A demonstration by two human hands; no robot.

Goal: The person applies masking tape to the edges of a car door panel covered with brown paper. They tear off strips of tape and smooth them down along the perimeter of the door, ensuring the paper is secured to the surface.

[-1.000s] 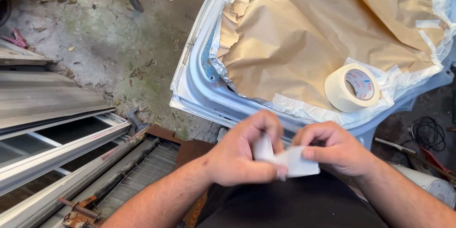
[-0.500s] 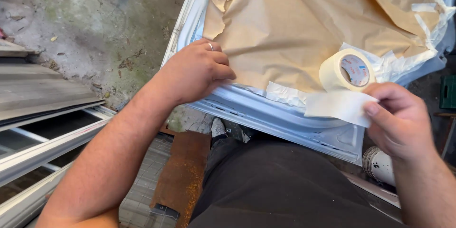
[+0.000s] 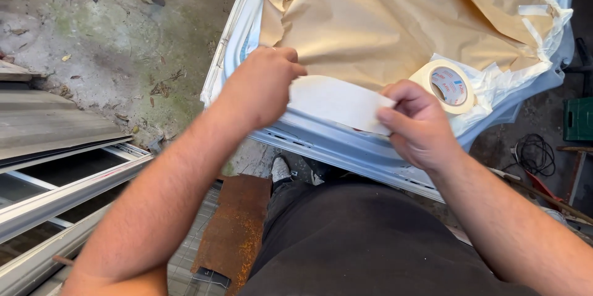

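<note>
A white strip of masking tape (image 3: 336,101) is stretched flat between both hands, just above the near edge of a white car door panel (image 3: 321,138). My left hand (image 3: 259,86) pinches the strip's left end and my right hand (image 3: 417,123) pinches its right end. Tan masking paper (image 3: 383,18) covers most of the panel, its edges wrinkled and taped. A roll of masking tape (image 3: 446,85) lies on the paper just beyond my right hand.
Metal window frames (image 3: 68,179) lie at the left. A rusty plate (image 3: 238,222) sits on wire mesh by my shoe (image 3: 281,169). Concrete ground (image 3: 105,43) with leaf litter at upper left. A green box (image 3: 577,120) and black cable (image 3: 537,154) at right.
My left hand let go of the strip, reached to the panel's left edge, then came back. Both hands now hold the strip stretched out over the panel's near edge.
</note>
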